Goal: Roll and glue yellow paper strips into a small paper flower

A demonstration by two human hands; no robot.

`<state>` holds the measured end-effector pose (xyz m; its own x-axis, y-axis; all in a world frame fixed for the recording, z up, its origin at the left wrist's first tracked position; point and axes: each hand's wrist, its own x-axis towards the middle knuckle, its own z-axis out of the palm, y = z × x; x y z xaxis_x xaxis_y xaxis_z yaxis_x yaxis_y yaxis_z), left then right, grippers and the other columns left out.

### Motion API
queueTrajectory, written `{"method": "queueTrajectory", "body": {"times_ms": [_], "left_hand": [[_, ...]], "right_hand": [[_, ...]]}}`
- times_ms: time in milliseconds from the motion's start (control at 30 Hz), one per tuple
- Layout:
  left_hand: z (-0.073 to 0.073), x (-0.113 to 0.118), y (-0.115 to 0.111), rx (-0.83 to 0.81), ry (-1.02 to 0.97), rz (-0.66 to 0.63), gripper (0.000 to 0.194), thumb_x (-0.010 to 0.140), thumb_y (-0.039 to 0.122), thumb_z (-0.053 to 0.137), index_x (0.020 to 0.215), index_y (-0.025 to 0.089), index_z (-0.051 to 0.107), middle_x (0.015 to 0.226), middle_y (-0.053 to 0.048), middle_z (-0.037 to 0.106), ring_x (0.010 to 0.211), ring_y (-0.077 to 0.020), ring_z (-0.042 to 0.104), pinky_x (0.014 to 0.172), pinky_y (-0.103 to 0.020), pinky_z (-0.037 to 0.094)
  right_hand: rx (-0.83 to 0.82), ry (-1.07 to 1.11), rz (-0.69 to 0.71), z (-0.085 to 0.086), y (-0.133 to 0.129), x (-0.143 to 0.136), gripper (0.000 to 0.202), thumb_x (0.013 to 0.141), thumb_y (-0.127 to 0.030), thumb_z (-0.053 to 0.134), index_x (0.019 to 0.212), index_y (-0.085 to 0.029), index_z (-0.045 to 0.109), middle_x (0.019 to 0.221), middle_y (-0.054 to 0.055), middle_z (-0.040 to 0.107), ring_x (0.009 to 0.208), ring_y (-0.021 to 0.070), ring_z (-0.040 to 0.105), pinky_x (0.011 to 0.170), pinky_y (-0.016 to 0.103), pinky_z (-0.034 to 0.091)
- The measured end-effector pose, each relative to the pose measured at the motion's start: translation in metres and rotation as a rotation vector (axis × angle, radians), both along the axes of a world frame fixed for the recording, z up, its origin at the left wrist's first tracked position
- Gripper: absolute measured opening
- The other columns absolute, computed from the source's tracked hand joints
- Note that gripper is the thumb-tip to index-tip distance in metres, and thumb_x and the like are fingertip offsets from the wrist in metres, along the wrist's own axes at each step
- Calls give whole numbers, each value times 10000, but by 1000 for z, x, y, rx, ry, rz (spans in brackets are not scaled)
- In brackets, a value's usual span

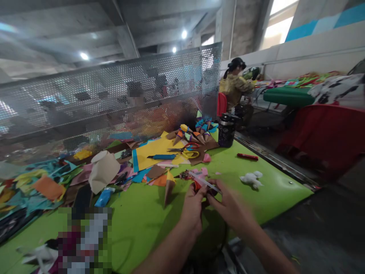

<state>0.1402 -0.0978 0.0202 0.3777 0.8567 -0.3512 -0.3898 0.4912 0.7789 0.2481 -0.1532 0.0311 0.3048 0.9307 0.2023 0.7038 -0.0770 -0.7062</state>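
Note:
My left hand (194,203), fingers closed, pinches a small red piece (197,185) that is mostly hidden, so its kind is unclear. Close beside it, my right hand (225,198) is closed on a slim whitish stick (203,181), which points up and left over the left fingertips. Pink scraps (202,172) lie just beyond both hands. To their left a brown paper cone (169,190) with a yellow top stands on the green table (134,228).
Yellow-handled scissors (190,153), a blue cutter (162,156) and paper cones (196,136) lie farther back. A black bottle (226,133), red marker (247,156) and white tissue (252,179) are on the right. Paper scraps (42,182) cover the left. Behind stands a perforated metal screen (159,80); a person (235,85) sits beyond.

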Motion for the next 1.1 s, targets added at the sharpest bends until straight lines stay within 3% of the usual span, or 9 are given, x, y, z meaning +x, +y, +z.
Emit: {"method": "queueTrajectory", "body": {"times_ms": [100, 200, 300, 467, 733, 933, 1100], "left_hand": [[15, -7, 5, -6, -29, -12, 433, 607, 333, 880, 949, 170, 672, 880, -35, 737, 747, -162, 691, 600, -231, 539], [27, -13, 8, -58, -100, -8, 432, 602, 341, 898, 930, 163, 680, 869, -31, 728, 699, -143, 673, 586, -250, 571], [33, -18, 9, -78, -115, -23, 399, 621, 319, 897, 914, 138, 695, 844, -31, 719, 644, -108, 636, 538, -214, 554], [34, -19, 11, -55, -185, -77, 436, 604, 314, 911, 949, 133, 714, 841, -42, 726, 629, -99, 620, 518, -199, 525], [34, -16, 8, -64, -166, -137, 450, 550, 319, 938, 889, 123, 718, 797, -49, 729, 598, -101, 608, 517, -206, 485], [28, -16, 12, 31, -148, -179, 377, 623, 332, 900, 877, 112, 730, 837, -73, 729, 636, -102, 604, 584, -216, 469], [25, -23, 21, 158, -84, -209, 347, 649, 350, 882, 889, 132, 758, 837, -64, 732, 672, -104, 599, 609, -206, 434]], "right_hand": [[84, 108, 57, 12, -15, 10, 361, 934, -463, 498, 1197, -223, 560, 1161, 81, 690, 1030, 239, 648, 838, 315, 488], [138, 129, -25, 21, -28, 27, 344, 983, -490, 409, 1148, -237, 575, 1044, 66, 705, 925, 221, 666, 777, 299, 510], [227, 62, -7, 22, -36, 44, 290, 992, -434, 425, 1064, -252, 639, 965, 54, 702, 871, 209, 663, 750, 282, 512], [272, -33, -32, 12, -40, 62, 287, 973, -382, 473, 1093, -268, 707, 1013, 63, 720, 901, 224, 688, 733, 283, 536], [245, -80, -58, 8, -45, 68, 343, 986, -418, 438, 1085, -270, 731, 1066, 77, 725, 921, 228, 711, 728, 281, 565], [252, -146, -89, 2, -47, 70, 349, 981, -416, 440, 1097, -267, 734, 1105, 93, 726, 938, 248, 721, 762, 315, 583], [246, -242, -111, -2, -48, 72, 346, 974, -398, 463, 1261, -315, 638, 1161, 61, 730, 937, 253, 736, 733, 322, 584]]}}
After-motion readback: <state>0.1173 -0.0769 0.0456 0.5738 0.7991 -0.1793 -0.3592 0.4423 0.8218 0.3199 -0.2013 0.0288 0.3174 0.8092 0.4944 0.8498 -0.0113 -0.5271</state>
